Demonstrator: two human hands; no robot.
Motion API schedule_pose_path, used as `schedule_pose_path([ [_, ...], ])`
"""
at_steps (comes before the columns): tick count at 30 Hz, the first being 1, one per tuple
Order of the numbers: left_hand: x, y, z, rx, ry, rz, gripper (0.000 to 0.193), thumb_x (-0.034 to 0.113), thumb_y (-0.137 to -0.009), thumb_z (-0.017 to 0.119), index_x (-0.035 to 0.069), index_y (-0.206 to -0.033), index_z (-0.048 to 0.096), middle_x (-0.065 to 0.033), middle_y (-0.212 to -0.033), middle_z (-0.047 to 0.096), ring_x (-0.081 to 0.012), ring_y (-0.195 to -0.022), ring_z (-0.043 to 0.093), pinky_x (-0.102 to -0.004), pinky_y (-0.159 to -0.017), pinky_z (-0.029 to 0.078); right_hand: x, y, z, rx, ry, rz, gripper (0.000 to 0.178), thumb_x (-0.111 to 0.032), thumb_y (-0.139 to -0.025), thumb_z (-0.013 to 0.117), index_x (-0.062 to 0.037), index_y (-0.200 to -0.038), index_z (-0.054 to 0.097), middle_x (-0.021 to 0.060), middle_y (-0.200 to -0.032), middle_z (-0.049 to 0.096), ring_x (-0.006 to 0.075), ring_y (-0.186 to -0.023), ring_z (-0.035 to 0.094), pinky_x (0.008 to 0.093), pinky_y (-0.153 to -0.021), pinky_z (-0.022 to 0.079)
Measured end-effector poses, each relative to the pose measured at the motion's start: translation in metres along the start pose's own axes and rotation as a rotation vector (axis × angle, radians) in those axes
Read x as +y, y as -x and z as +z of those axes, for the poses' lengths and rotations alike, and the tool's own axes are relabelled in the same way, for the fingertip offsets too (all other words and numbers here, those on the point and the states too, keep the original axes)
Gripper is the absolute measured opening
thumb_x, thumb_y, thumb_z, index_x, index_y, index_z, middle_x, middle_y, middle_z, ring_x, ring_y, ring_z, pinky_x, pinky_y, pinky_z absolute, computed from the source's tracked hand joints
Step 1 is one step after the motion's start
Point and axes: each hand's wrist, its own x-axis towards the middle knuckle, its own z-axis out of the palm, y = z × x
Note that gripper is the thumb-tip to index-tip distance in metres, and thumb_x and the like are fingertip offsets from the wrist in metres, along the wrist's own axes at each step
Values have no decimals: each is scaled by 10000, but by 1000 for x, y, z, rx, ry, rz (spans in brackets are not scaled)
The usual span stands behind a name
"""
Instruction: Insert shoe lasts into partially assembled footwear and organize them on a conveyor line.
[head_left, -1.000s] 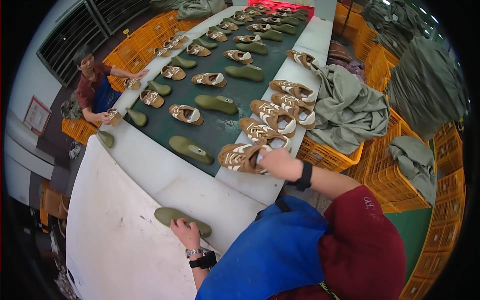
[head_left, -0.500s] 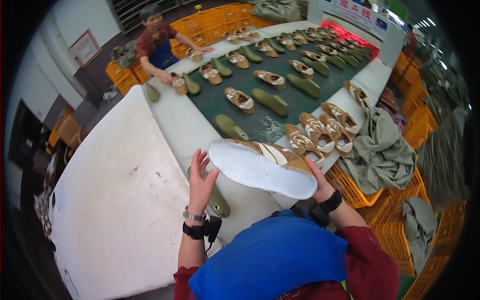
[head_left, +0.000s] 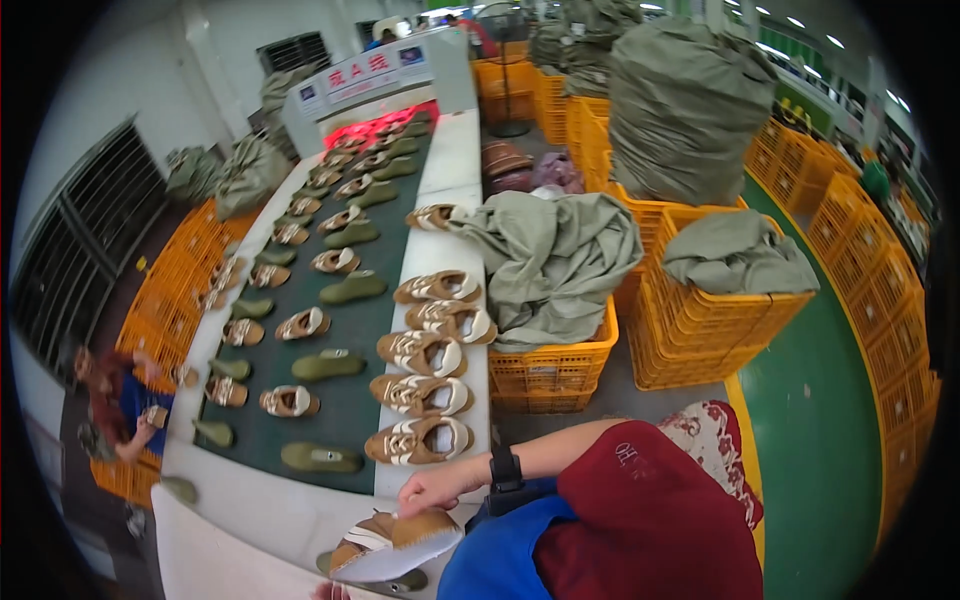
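My right hand (head_left: 432,488) is closed on the heel end of a brown and white sneaker (head_left: 375,541), tilted so part of its white sole shows. The toe points left, towards my left hand (head_left: 330,592), of which only the fingertips show at the lower edge. Those fingers look stretched out and hold nothing that I can see. Beneath the sneaker, an olive-green shoe last (head_left: 408,580) lies partly hidden on the white table edge (head_left: 270,505). Just beyond my right hand, a brown sneaker (head_left: 420,441) stands at the near end of a row.
A dark green conveyor (head_left: 345,420) carries sneakers and green lasts in rows. Orange crates (head_left: 555,368) with grey-green cloth (head_left: 560,265) stand along the right side, beside a green floor lane (head_left: 825,400). A co-worker (head_left: 118,400) at the far left holds a shoe.
My view has swung right. The sneaker, still in my right hand, now has its sole turned further down. My left hand has mostly left the picture. The co-worker has lifted a shoe.
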Motion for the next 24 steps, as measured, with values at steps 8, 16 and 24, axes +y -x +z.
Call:
schedule_pose_path([
  [8, -115, -22, -131, 249, -1338, -18, 707, 499, -833, 503, -53, -1259, 388, -280, -1214, 459, -372, -1136, 452, -407, -962, 358, 73, 1, 1, 30, 1171, -46, 287, -334, -584, 668, -88, -728, 634, 110, -688, 623, 318, -689, 604, 428, -590, 471],
  [16, -103, -107, -44, 175, -1414, 44, 747, 547, -818, 481, 24, -1310, 274, -266, -1285, 341, -388, -1186, 372, -494, -942, 330, 46, 2, -2, -161, 1154, -327, 184, -115, -802, 574, -164, -967, 640, 193, -962, 608, 323, -684, 584, 416, -561, 440],
  [24, -172, -117, -114, 136, -1613, -202, 803, 595, -804, 458, 101, -1362, 161, -253, -1356, 223, -404, -1235, 291, -581, -922, 302, 21, -1, -29, -87, 1094, -222, 362, -287, -626, 705, -58, -872, 572, 148, -809, 588, 342, -792, 574, 443, -637, 451],
])
